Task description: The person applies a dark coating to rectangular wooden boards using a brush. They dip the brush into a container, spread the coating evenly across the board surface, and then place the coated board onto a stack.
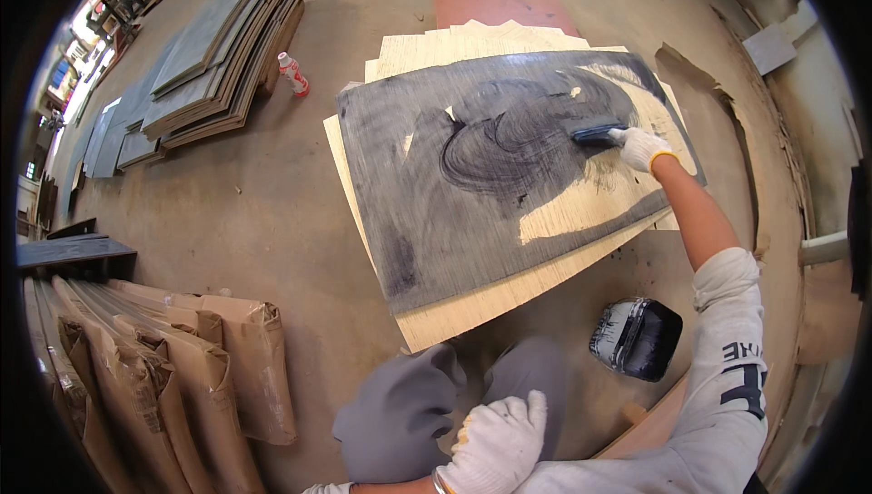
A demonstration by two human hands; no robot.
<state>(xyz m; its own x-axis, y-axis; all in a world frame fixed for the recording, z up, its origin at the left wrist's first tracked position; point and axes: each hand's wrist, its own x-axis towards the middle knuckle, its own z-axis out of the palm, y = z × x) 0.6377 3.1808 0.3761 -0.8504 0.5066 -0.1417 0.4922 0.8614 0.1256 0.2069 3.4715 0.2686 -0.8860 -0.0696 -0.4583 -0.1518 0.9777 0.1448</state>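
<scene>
My right hand (644,149), in a white knit glove, is closed around the handle of a dark wide brush (595,135). The brush touches the top board (381,194), at the edge between dark wet coating and bare pale wood. Curved dark streaks cover much of the board's middle, and pale patches show at its right and lower right. Beneath it lies a fanned stack of pale wooden sheets (436,323). My left hand (498,439), also gloved, rests by my knee with its fingers curled in and nothing visible in them.
A container of black paint (654,340) stands on the floor near my right knee. Stacked grey boards (209,49) and a red-and-white bottle (292,74) are at the far left. Brown-wrapped packages (245,358) lean at the near left. A reddish sheet (504,5) lies beyond the stack.
</scene>
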